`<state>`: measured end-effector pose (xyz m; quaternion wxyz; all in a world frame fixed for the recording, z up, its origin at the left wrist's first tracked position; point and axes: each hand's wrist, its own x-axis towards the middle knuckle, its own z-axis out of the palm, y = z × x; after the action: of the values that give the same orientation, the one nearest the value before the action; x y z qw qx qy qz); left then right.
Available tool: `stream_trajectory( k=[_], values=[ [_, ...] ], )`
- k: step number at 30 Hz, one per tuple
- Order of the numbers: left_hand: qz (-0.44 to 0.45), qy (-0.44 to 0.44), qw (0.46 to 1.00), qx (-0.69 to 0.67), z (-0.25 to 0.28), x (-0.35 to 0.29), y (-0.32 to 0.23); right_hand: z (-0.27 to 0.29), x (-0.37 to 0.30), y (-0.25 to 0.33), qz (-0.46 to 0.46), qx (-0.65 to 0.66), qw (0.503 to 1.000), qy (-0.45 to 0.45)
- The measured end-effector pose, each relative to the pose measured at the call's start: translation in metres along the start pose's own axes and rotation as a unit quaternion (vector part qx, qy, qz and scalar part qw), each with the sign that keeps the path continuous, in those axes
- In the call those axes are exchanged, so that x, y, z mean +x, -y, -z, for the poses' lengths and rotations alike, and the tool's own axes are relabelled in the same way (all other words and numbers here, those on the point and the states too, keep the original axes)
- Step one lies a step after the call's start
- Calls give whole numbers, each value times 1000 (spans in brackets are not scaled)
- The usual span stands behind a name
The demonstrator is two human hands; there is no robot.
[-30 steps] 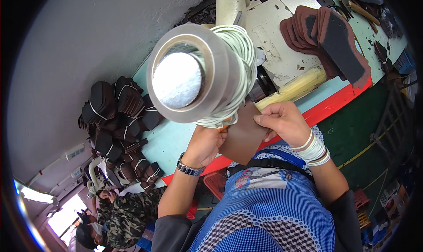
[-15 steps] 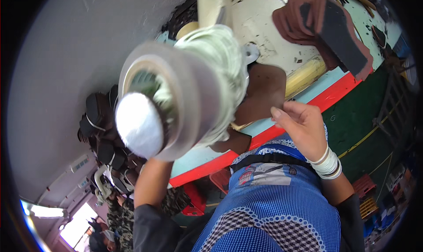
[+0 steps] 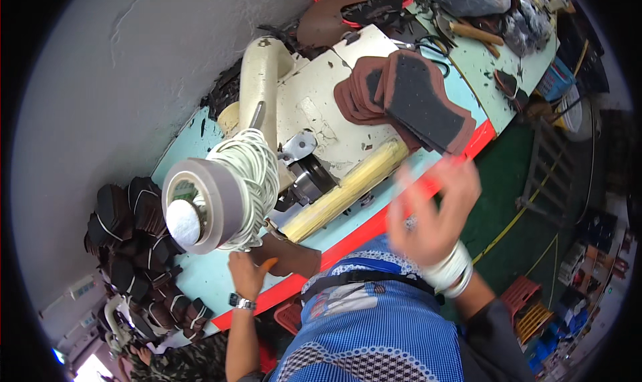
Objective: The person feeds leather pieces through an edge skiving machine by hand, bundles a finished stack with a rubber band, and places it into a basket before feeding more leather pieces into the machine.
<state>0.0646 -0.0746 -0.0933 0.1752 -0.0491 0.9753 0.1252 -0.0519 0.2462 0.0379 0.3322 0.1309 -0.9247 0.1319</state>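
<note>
My left hand [image 3: 247, 274], wearing a metal watch, is at the near left edge of the worktable. Its thumb presses on a flat brown leather-like piece [image 3: 294, 256]; the other fingers are partly hidden behind the piece and a bundle of pale cord [image 3: 249, 171]. My right hand [image 3: 438, 215] hovers over the red front edge, smeared by motion, its fingers curved and apart with nothing seen in them. White bands [image 3: 451, 272] circle that wrist. Beyond it lies a stack of brown-edged pieces with black faces [image 3: 428, 101].
A cream machine [image 3: 257, 74] carries the cord and a tape roll [image 3: 224, 215]. A yellowish rod [image 3: 348, 191] lies along its front. Tied brown bundles [image 3: 134, 268] crowd the left. Scissors [image 3: 435, 46] lie behind the stack. Another person's camouflage sleeve [image 3: 187, 362] shows lower left.
My view has drawn back and turned. The brown piece now lies left, by my left hand, below the machine. My right hand has come away from its edge.
</note>
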Motion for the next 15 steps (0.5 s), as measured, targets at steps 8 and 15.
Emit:
stream_trajectory(
  k=[8,15],
  values=[
    [-76,299,839,-448,95,-1,-38,-17,-69,49,-94,500,781,362],
    [104,371,706,-594,105,41,-70,-37,-61,43,-459,548,577,395]
  ],
)
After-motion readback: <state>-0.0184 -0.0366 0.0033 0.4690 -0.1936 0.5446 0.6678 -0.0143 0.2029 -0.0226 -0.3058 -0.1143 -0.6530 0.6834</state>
